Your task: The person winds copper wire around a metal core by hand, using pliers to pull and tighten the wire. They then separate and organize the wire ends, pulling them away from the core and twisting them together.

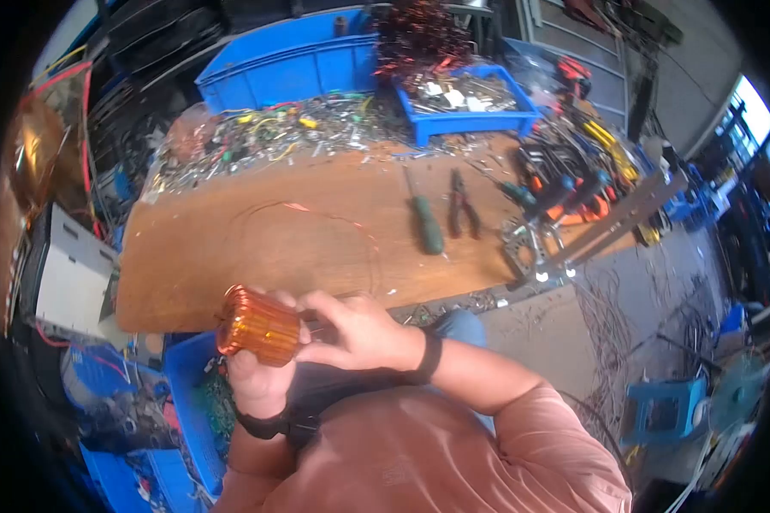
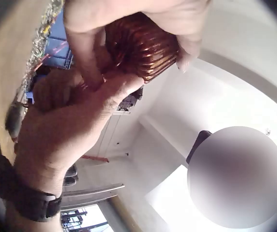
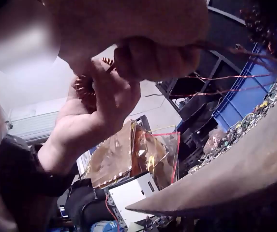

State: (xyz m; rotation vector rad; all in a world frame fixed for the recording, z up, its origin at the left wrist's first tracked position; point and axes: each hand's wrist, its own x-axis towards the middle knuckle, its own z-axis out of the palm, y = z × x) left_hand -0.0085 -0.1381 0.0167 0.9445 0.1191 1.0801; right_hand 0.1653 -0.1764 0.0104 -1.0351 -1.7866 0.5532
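A copper-wound coil [image 1: 263, 327] is gripped by the left hand [image 1: 261, 380], its fingers around the lower side, above the table's near edge. The right hand [image 1: 359, 333] is at the coil's right end, fingers curled there. In the left wrist view the coil [image 2: 145, 46] lies between the left hand's fingers and thumb, and the right hand [image 2: 66, 125] touches its end. Thin copper wires [image 3: 225, 77] run out from the right hand [image 3: 153, 58] in the right wrist view. Loose wire [image 1: 295, 206] arcs over the tabletop.
On the wooden table [image 1: 334, 188] lie a green screwdriver [image 1: 428, 227] and pliers [image 1: 463, 205]. Behind are metal scraps [image 1: 299, 128], a blue tray [image 1: 475, 121] and a blue bin [image 1: 291, 73]. A metal bracket [image 1: 607, 222] stands at the right, beside hand tools.
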